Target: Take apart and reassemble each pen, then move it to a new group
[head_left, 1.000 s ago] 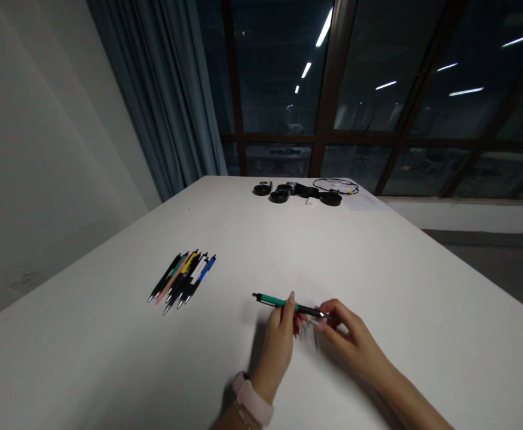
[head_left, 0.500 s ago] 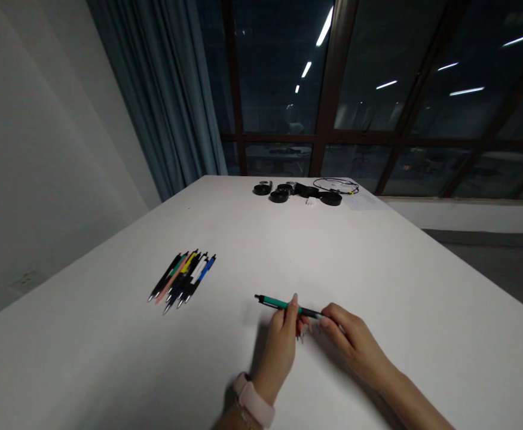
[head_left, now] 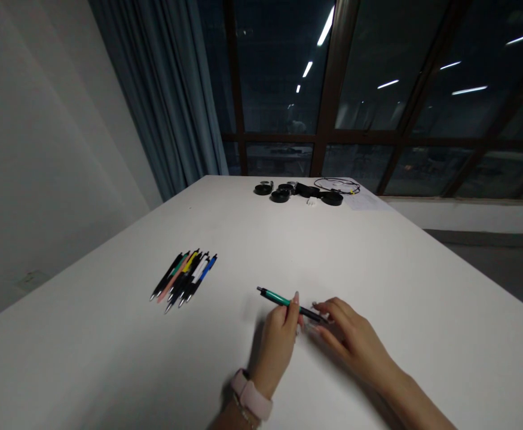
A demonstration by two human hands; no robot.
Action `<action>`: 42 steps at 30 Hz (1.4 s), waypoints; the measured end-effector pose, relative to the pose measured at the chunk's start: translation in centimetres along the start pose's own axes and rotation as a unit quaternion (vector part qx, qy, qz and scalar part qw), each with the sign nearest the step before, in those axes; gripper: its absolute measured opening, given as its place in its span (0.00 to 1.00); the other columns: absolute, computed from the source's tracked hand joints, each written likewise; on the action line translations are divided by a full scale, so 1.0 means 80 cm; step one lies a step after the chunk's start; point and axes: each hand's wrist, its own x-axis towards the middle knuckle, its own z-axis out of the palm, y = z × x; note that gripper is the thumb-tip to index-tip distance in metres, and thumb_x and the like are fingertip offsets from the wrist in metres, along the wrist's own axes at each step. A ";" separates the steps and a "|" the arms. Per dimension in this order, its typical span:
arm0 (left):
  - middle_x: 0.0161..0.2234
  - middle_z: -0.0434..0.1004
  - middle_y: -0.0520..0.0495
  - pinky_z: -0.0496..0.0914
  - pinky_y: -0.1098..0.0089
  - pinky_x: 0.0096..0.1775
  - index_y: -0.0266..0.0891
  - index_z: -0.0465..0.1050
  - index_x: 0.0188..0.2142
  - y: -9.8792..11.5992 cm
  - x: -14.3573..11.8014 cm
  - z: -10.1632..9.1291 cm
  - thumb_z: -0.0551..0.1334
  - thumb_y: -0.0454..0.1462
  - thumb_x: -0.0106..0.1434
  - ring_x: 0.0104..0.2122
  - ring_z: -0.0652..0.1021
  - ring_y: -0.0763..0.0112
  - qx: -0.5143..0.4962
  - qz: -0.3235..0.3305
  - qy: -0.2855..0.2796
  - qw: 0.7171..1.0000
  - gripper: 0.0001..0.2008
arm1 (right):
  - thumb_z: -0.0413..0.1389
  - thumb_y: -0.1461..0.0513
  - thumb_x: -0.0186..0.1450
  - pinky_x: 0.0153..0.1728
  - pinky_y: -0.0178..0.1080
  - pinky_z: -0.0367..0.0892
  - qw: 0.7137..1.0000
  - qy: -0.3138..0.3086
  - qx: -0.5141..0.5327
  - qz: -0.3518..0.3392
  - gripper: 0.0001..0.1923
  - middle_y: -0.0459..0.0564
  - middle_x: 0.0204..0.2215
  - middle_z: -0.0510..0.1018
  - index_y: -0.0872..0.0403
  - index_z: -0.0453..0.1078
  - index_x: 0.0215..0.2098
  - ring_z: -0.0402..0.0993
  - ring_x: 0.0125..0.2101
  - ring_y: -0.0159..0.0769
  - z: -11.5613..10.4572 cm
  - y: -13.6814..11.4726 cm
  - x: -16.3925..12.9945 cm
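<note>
My left hand point(head_left: 279, 340) is closed on the middle of a green-and-black pen point(head_left: 288, 301), pinching the barrel between thumb and fingertips just above the table. My right hand point(head_left: 355, 343) touches the pen's dark right end with curled fingers; whether it grips cannot be determined. The white table point(head_left: 378, 257) carries a bundle of pens point(head_left: 184, 275) to the left, well apart, and black round items point(head_left: 303, 192) near the far edge. Beyond: dark windows point(head_left: 378, 89), a grey curtain point(head_left: 167, 101).

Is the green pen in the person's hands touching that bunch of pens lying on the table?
Apart. The head view shows the green pen held by both hands, with bare white table between it and the bunch of pens.
</note>
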 end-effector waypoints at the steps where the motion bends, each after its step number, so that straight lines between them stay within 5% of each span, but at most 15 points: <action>1: 0.16 0.59 0.56 0.54 0.70 0.24 0.43 0.63 0.19 0.001 0.000 -0.001 0.48 0.63 0.62 0.18 0.63 0.72 0.012 0.007 -0.003 1.000 0.30 | 0.51 0.58 0.70 0.37 0.39 0.69 0.999 0.013 -0.028 -0.016 0.10 0.53 0.38 0.76 0.52 0.69 0.46 0.74 0.37 0.39 0.001 0.001 0.000; 5: 0.17 0.60 0.55 0.56 0.69 0.25 0.43 0.62 0.19 0.006 -0.003 -0.002 0.47 0.61 0.63 0.20 0.64 0.70 0.034 0.016 -0.015 0.999 0.29 | 0.50 0.57 0.71 0.30 0.39 0.66 0.989 0.039 -0.132 -0.056 0.11 0.52 0.30 0.75 0.51 0.71 0.35 0.71 0.31 0.41 0.003 -0.002 0.000; 9: 0.18 0.61 0.55 0.57 0.70 0.26 0.44 0.61 0.21 0.015 -0.008 -0.006 0.46 0.58 0.67 0.21 0.65 0.71 0.050 0.056 -0.035 0.997 0.27 | 0.47 0.56 0.72 0.31 0.39 0.65 0.992 0.048 -0.113 -0.021 0.13 0.51 0.29 0.75 0.51 0.71 0.35 0.71 0.31 0.40 -0.006 0.002 0.001; 15: 0.18 0.63 0.54 0.52 0.67 0.26 0.42 0.61 0.19 0.022 -0.022 -0.005 0.50 0.50 0.69 0.21 0.64 0.72 0.217 0.165 -0.094 0.957 0.24 | 0.45 0.48 0.69 0.26 0.39 0.63 0.959 0.057 -0.122 0.249 0.19 0.50 0.26 0.76 0.50 0.68 0.31 0.73 0.26 0.42 -0.047 0.052 -0.005; 21: 0.21 0.75 0.49 0.54 0.66 0.27 0.41 0.72 0.22 0.015 -0.041 -0.001 0.54 0.40 0.69 0.21 0.70 0.70 0.384 0.345 -0.140 0.845 0.19 | 0.44 0.45 0.65 0.24 0.40 0.60 0.890 0.027 -0.169 0.423 0.22 0.53 0.22 0.77 0.49 0.67 0.27 0.75 0.26 0.46 -0.086 0.106 -0.024; 29: 0.20 0.77 0.48 0.56 0.66 0.25 0.41 0.74 0.21 0.014 -0.042 -0.003 0.55 0.39 0.69 0.19 0.73 0.69 0.430 0.398 -0.119 0.802 0.20 | 0.48 0.40 0.61 0.24 0.40 0.59 0.900 -0.062 -0.120 0.414 0.26 0.51 0.18 0.76 0.50 0.68 0.21 0.74 0.23 0.45 -0.087 0.140 -0.040; 42: 0.20 0.79 0.47 0.53 0.66 0.23 0.39 0.76 0.22 0.017 -0.040 -0.004 0.55 0.39 0.69 0.19 0.76 0.67 0.488 0.397 -0.129 0.767 0.21 | 0.49 0.39 0.60 0.24 0.40 0.59 0.900 -0.072 -0.121 0.412 0.26 0.51 0.19 0.75 0.50 0.68 0.21 0.73 0.23 0.45 -0.087 0.146 -0.042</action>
